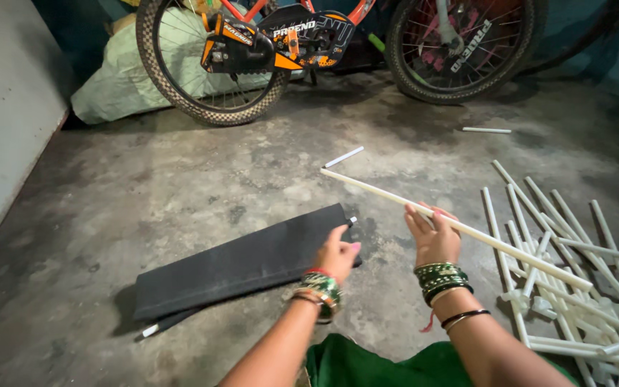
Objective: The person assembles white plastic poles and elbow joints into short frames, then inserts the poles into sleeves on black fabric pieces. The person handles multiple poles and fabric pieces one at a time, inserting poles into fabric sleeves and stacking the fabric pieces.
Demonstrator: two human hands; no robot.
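Head view, looking down at a concrete floor (180, 186).

Right hand (433, 236): it is holding a long white rod (460, 229) across the fingers, which are curling loosely around it; the grip is closing on the rod near its middle. The rod is running on a slant, its far end pointing up-left over the floor, its near end reaching down-right over a heap of white rods (574, 279) lying on the floor at the right. Green bangles are sitting on the wrist.

Left hand (338, 254): it is resting on the right end of a flat black fabric roll (241, 261) lying on the floor, fingers bent down onto the cloth. Whether the grip is pinching the cloth or only pressing on it, I cannot tell. A thin dark stick with a white tip (170, 322) is sticking out from under the roll's left end.

Surroundings: a short white rod piece (343, 157) is lying on the floor just beyond the long rod's far tip; another short piece (486, 130) is lying well apart, farther back. A bicycle (281, 36) with orange and black parts is standing at the back, a pale sack (120, 82) behind its wheel.
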